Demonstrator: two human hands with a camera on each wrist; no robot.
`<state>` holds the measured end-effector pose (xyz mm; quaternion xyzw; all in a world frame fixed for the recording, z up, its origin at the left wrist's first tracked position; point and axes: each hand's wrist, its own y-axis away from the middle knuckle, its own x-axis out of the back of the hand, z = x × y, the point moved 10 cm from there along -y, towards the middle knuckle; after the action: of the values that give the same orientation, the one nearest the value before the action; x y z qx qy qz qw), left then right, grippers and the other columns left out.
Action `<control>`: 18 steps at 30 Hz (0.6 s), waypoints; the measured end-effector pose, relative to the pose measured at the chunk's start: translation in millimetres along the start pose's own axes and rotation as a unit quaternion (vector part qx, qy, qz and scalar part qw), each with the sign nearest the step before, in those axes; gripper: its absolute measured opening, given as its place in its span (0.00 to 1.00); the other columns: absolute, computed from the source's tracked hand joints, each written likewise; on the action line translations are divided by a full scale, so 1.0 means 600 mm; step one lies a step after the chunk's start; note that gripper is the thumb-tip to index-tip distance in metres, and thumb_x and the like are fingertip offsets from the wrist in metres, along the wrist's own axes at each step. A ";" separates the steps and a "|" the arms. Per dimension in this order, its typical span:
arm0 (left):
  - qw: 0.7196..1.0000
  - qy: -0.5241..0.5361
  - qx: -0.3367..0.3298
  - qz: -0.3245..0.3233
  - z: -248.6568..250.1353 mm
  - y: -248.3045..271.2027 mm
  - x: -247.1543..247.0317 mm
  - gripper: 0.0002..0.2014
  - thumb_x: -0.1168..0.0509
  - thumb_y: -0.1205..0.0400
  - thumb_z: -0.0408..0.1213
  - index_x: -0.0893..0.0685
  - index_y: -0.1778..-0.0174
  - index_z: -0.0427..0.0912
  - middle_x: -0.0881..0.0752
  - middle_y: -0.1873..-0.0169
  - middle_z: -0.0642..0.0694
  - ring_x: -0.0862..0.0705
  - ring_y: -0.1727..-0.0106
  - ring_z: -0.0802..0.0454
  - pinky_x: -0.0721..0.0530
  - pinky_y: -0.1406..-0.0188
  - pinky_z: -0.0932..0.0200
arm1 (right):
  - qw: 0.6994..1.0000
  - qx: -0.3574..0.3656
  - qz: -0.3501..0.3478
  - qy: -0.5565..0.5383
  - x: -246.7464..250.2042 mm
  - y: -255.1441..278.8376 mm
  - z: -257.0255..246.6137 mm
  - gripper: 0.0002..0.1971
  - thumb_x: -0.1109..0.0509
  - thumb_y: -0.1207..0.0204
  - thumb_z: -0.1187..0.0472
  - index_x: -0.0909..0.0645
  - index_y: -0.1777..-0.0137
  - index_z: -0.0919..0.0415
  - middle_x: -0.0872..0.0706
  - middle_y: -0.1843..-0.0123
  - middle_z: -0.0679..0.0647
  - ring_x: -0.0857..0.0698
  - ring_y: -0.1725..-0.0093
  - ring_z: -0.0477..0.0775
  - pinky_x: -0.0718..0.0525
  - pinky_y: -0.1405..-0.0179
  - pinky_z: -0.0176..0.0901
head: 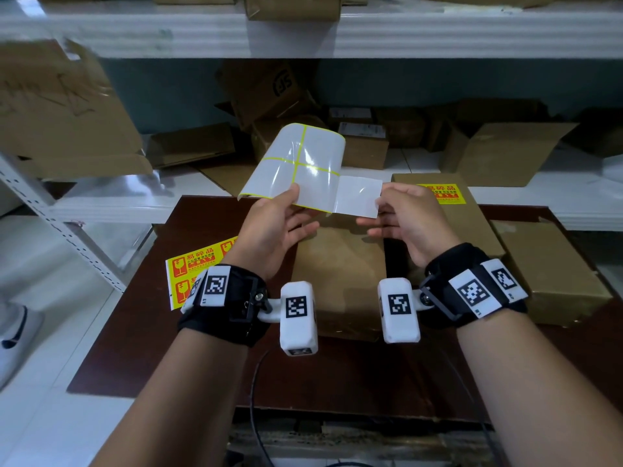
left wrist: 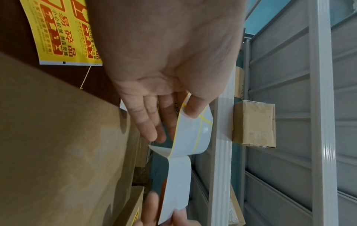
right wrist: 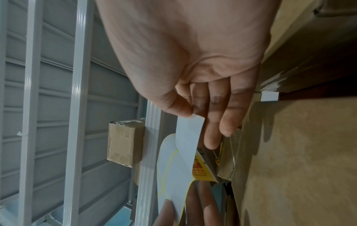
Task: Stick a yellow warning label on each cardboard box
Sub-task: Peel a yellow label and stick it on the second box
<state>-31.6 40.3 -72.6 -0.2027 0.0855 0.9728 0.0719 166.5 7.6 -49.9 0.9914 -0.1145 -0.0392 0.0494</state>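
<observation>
We're mid-peel: one yellow warning label [head: 359,196], seen from its white back, is coming off the glossy white backing sheet with thin yellow cut lines [head: 296,163], held in the air above the plain brown cardboard box [head: 338,264] lying flat on the dark brown tabletop [head: 188,352]. Our right hand [head: 403,224] pinches the label's free edge between thumb and forefinger, other fingers loosely extended. Our left hand [head: 276,227] pinches the sheet's lower edge, thumb on top, fingers spread underneath.

Progress as we read it: the long brown cardboard box to the right [head: 448,217] already carries a yellow label [head: 441,193]. The centre box shows none, likely next. The brown box at far right [head: 553,274] shows no label either. A spare sheet of printed yellow-and-red labels [head: 195,267] lies on the tabletop at left. Boxes on the white metal shelving [head: 337,32] behind: label status we can't tell.
</observation>
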 end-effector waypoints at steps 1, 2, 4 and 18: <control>1.000 0.001 0.001 0.000 0.000 0.000 0.000 0.14 0.39 0.11 0.41 0.22 0.30 0.44 0.09 0.42 0.43 0.08 0.46 0.48 0.11 0.45 0.49 | 1.000 -0.001 0.001 -0.001 0.001 0.000 0.000 0.11 0.40 0.20 0.73 0.17 0.49 0.62 0.15 0.58 0.62 0.06 0.62 0.61 0.15 0.76 0.40; 1.000 0.000 0.002 0.002 0.000 -0.001 0.001 0.14 0.39 0.11 0.41 0.22 0.30 0.44 0.09 0.41 0.42 0.08 0.46 0.47 0.10 0.46 0.50 | 1.000 -0.002 0.002 -0.002 0.002 -0.001 0.000 0.11 0.40 0.20 0.73 0.17 0.49 0.61 0.15 0.57 0.62 0.06 0.62 0.60 0.14 0.75 0.40; 1.000 0.001 0.003 0.006 0.000 -0.001 0.004 0.14 0.39 0.11 0.41 0.21 0.30 0.43 0.10 0.40 0.42 0.09 0.44 0.46 0.10 0.47 0.51 | 1.000 -0.005 0.005 -0.004 0.003 -0.002 0.002 0.12 0.40 0.20 0.73 0.17 0.44 0.63 0.15 0.53 0.65 0.06 0.63 0.60 0.14 0.74 0.41; 0.999 0.024 0.002 0.029 0.002 -0.008 0.026 0.10 0.39 0.11 0.40 0.19 0.37 0.43 0.10 0.41 0.41 0.11 0.39 0.42 0.13 0.38 0.46 | 1.000 -0.011 0.024 0.009 0.020 -0.004 0.002 0.15 0.40 0.21 0.72 0.18 0.38 0.67 0.14 0.37 0.77 0.06 0.63 0.59 0.15 0.70 0.42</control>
<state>-45.1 46.9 -78.5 -0.2236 0.0951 0.9691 0.0421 178.5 7.3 -52.4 0.9882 -0.1369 -0.0305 0.0620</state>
